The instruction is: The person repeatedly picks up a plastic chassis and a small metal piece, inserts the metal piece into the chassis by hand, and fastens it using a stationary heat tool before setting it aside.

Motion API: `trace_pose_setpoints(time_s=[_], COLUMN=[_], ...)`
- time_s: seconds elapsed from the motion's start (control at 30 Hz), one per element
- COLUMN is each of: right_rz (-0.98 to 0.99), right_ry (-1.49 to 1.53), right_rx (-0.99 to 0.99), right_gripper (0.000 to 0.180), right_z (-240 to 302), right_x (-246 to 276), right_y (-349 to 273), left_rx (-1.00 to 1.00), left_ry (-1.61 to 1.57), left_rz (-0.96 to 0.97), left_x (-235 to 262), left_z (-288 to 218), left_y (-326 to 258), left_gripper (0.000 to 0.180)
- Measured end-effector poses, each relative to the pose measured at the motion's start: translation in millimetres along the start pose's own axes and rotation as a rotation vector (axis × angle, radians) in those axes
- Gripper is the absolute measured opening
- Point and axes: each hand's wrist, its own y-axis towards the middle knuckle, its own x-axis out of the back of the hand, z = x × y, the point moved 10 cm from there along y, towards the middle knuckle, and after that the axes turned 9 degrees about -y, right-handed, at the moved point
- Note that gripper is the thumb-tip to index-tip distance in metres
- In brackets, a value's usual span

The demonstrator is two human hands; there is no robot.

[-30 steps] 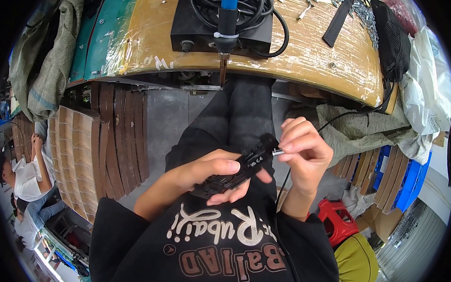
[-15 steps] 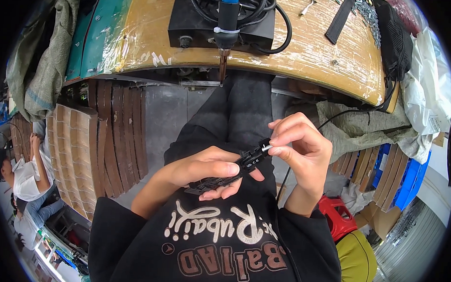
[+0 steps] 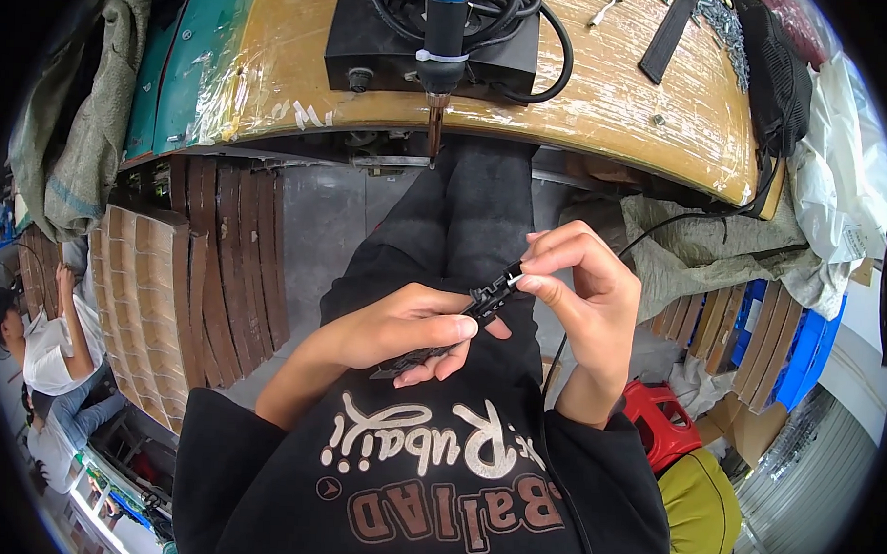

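My left hand (image 3: 398,332) is closed around a long black plastic part (image 3: 490,300) with notched, stepped sides, held at a slant above my lap. The thumb presses on its upper face, and the palm hides much of the lower end. My right hand (image 3: 589,292) pinches a small, thin silvery pin (image 3: 514,279) between thumb and fingertips at the part's upper end. Whether the pin sits inside the part or only touches it, I cannot tell.
Ahead, a blue-and-black tool (image 3: 441,67) points its metal tip down before a black box (image 3: 373,60) with coiled cable on the worktable (image 3: 615,107). Brown trays (image 3: 145,306) stand left. A red stool (image 3: 658,421) is at right. Another person (image 3: 55,346) sits far left.
Both hands have shifted slightly left with the black part. The part has turned a little, so a different face shows, and the right fingertips sit closer over the pin.
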Motion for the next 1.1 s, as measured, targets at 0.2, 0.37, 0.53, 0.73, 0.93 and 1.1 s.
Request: trace_pose_setpoints(time_s=[0.2,0.37,0.53,0.73,0.93,1.1], right_rz=[0.015,0.002,-0.010,-0.044,0.003,0.001], right_ry=[0.071,0.139,0.207,0.181,0.127,-0.077], right_rx=[-0.018,-0.020,-0.064,-0.029,0.001,0.041], right_gripper=[0.009,0.010,0.013,0.011,0.012,0.014], right_z=[-2.5,-5.2,-13.2,-11.4,-11.9,-3.1], right_x=[-3.5,-6.9,-8.3,-5.8,-6.7,-6.4], right_y=[-0.2,1.3,-1.6,-4.7,-5.4,-2.6], left_rx=[0.003,-0.012,0.010,0.000,0.036,-0.030], left_ry=[0.078,0.080,0.156,0.211,0.318,0.258], left_rz=[-0.029,-0.056,-0.095,-0.104,-0.113,-0.083], left_x=[3.6,6.8,11.0,11.5,12.3,13.7], left_z=[-1.1,-2.7,-4.3,-5.3,-2.1,-0.6], left_y=[-1.7,-2.2,-1.8,-1.4,-1.7,3.8], left_gripper=[0.037,0.036,0.036,0.037,0.038,0.044])
